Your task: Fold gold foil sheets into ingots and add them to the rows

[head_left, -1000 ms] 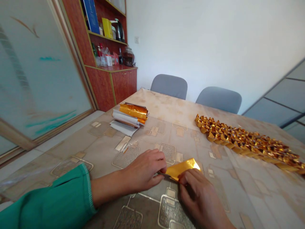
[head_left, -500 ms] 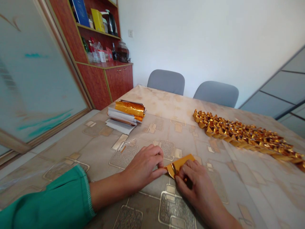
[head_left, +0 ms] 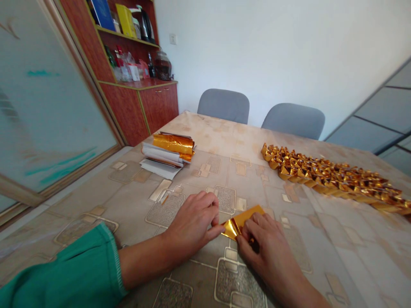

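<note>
office-type room: frosted glass door (head_left: 54, 107) far l, red wood cabinet (head_left: 141, 107) behind, patterned bench (head_left: 96, 196) w/ stack of paper & gold foil sheets (head_left: 168, 149). l hand (head_left: 192, 224) resting on bench, fingers loosely curled, thumb tip at edge of folded gold foil piece (head_left: 237, 224), which lies between hands. r hand (head_left: 266, 244) pressed down on it, fingers together, pinching it. far r: long row of folded gold foil shapes (head_left: 334, 182).

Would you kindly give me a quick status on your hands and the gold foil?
Gold foil sheet under right hand, left hand touching its corner. Row of folded foil pieces lies apart to the right.
</note>
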The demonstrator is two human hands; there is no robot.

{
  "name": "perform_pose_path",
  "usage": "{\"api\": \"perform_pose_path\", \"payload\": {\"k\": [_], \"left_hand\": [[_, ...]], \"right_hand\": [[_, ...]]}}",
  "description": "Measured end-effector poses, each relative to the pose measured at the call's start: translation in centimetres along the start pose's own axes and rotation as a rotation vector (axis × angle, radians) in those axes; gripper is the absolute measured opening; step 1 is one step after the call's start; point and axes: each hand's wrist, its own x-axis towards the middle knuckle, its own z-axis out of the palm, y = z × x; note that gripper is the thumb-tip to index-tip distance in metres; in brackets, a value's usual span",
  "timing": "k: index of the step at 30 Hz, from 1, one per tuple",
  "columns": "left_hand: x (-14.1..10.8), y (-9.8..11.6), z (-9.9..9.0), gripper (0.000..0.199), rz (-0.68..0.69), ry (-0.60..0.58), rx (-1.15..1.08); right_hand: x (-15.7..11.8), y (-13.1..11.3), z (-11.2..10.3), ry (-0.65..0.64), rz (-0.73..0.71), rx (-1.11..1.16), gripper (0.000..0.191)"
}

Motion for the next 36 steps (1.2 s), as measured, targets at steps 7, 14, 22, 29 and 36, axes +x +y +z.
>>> {"api": "perform_pose_path", "payload": {"k": [7, 14, 22, 29, 36], "left_hand": [[0.1, -0.1, -0.1, 0.021, -0.014, -0.013, 0.01], [0.2, -0.6, 0.1, 0.016, 0.147, 0.005, 0.005], [0.2, -0.8, 0.7, 0.015, 0.415, 0.06, 0.177], [0.4, -2.0, 0.0, 0.025, 0.238, -0.01, -0.047], [-0.1, -0.6, 0.1, 0.016, 0.491, 0.096, 0.152]], "right_hand": [[-0.1, 0.0, 0.0, 0.005, -0.002, -0.07, 0.02], [-0.5, 0.3, -0.1, 0.025, -0.061, -0.213, 0.016], [-0.6, 0.7, -0.2, -0.044, -0.025, -0.101, 0.018], [-1.4, 1.4, -0.6, -0.037, -0.069, -0.03, 0.015], [-1.0, 1.2, -0.9, 0.04, -0.165, -0.051, 0.01]]}}
